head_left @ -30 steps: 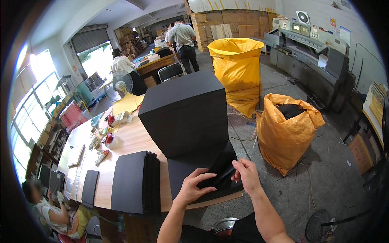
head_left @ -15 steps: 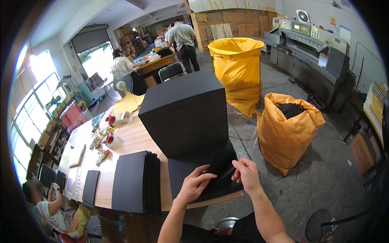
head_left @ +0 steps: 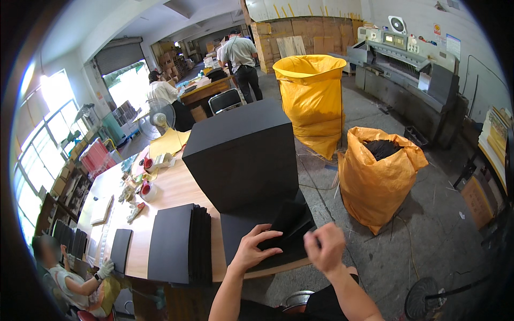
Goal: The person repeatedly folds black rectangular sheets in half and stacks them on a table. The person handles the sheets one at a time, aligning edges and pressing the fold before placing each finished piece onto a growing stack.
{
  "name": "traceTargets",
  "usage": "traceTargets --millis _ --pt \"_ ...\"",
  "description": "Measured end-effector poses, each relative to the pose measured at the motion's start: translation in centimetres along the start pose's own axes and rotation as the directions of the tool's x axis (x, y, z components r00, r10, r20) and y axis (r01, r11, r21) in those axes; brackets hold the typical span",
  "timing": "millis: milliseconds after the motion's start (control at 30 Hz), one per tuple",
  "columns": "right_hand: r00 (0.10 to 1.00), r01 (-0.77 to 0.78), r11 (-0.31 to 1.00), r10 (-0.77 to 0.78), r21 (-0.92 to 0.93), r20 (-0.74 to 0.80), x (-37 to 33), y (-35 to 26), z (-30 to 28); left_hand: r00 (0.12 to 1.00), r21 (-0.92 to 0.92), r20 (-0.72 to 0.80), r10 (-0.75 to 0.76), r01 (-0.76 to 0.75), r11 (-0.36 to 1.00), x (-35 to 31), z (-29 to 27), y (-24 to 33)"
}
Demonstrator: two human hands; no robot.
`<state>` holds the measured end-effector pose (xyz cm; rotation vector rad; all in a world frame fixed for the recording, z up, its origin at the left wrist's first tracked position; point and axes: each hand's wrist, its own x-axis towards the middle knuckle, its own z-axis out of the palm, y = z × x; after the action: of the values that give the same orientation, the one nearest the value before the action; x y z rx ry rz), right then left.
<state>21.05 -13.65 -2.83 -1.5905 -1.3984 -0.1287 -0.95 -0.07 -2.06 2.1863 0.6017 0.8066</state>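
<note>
A tall black box-like stack (head_left: 243,166) stands on the wooden table, with black sheet material (head_left: 238,230) lying in front of it. My left hand (head_left: 251,249) has its fingers and thumb around the near end of a raised black sheet (head_left: 289,222). Just right of that sheet is my right hand (head_left: 326,247), its fingers curled but smeared by motion; whether it holds anything does not show. On the left, a pile of black boards (head_left: 172,243) lies by a narrow black board (head_left: 121,250).
Tape rolls (head_left: 148,190) and small tools lie on the table (head_left: 134,219). Two yellow-orange sacks (head_left: 310,101) stand on the floor at right. A person in gloves (head_left: 80,283) sits at the left edge; two others stand behind. A large machine (head_left: 401,75) lines the right wall.
The black sheet at my left hand has lifted and stands more upright. My right hand has moved down and slightly right, away from it. The seated person's hand now reaches the narrow board.
</note>
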Motion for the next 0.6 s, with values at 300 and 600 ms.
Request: traceTargets --millis 300,600 --pt "0.797 0.159 0.987 -0.127 -0.002 0.591 -3.6 1.5 1.9 0.903 0.666 0.359 0.237 -0.425 0.613 -2.8 0.3 2.1" --pt "0.923 0.256 0.963 -0.22 -0.078 0.316 -5.9 2.6 4.4 0.896 0.681 -0.391 0.21 0.128 0.721 -11.8 -3.1 -0.1"
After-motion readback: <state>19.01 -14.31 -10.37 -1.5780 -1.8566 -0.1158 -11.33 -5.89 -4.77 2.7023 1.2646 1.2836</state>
